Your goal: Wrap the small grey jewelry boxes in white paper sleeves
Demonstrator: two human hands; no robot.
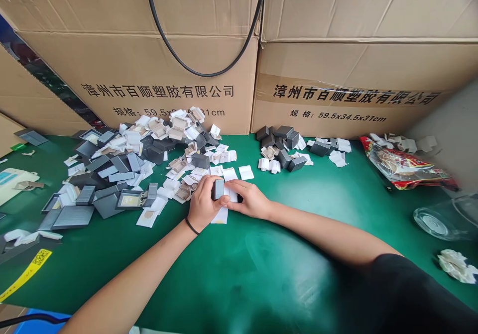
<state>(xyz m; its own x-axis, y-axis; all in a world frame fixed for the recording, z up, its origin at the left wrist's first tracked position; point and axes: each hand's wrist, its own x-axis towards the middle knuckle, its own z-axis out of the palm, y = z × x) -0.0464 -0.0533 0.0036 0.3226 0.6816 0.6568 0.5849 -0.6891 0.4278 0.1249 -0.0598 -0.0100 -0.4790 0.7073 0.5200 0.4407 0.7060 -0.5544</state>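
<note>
My left hand (203, 199) is closed around a small dark grey box (218, 189), with its lighter grey end facing up. My right hand (252, 198) meets it from the right, thumb and fingers pinched at a white paper piece (230, 194) beside the box. Its fingertips almost touch my left thumb, and the exact grip is partly hidden. Below the hands a white slip (220, 217) lies on the green table. White folded paper inserts (229, 174) lie just beyond my fingers.
A large heap of grey boxes and white inserts (127, 162) spreads to the left. A smaller pile of grey boxes (284, 142) stands at the back. Rightward are a red plastic packet (407, 167), a clear cup (436, 222) and crumpled tissue (457, 266). Cartons (179, 60) wall the back.
</note>
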